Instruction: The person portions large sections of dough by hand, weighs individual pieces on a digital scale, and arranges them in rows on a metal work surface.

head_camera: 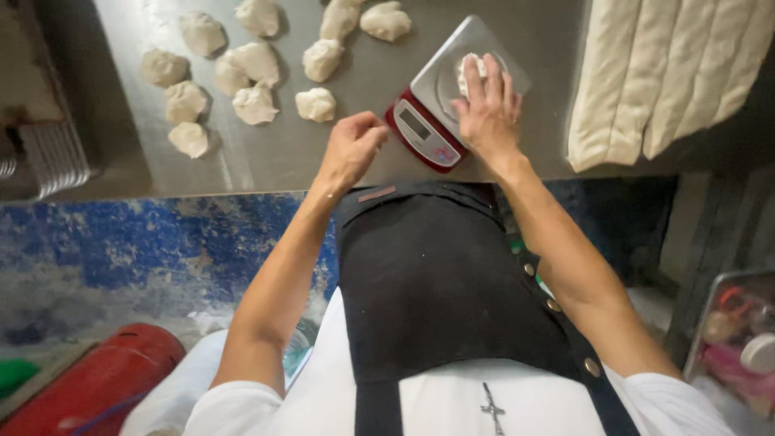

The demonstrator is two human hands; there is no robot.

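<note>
The right hand [488,113] lies flat, fingers together and stretched forward, pressing down on a pale, soft lump of dough [471,71] that sits on the round steel platform of a small kitchen scale with a red body [420,121]. Only the far edge of the lump shows past the fingertips; the palm covers the rest, so the hand rests on the dough rather than closing round it. The scale's grey display panel lies just beside the heel of that hand, on the side toward the person.

The left hand [353,145] hovers just beside the near corner of the scale, fingers curled inward into a loose fist; whether it holds anything inside cannot be told.

Both hands work over a dull grey stainless-steel table [266,157]. Beyond the left hand and away from the scale lies a scatter of rough, torn dough portions [242,73], some touching each other, others apart. On the other side of the right hand, well apart from the scale, long pale dough strips [670,73] lie side by side, reaching over the table's edge.

Below the forearms hangs a black apron over a white shirt [428,282]. Beneath the left arm, on the blue worn floor, lies a red cylinder [97,375].
</note>
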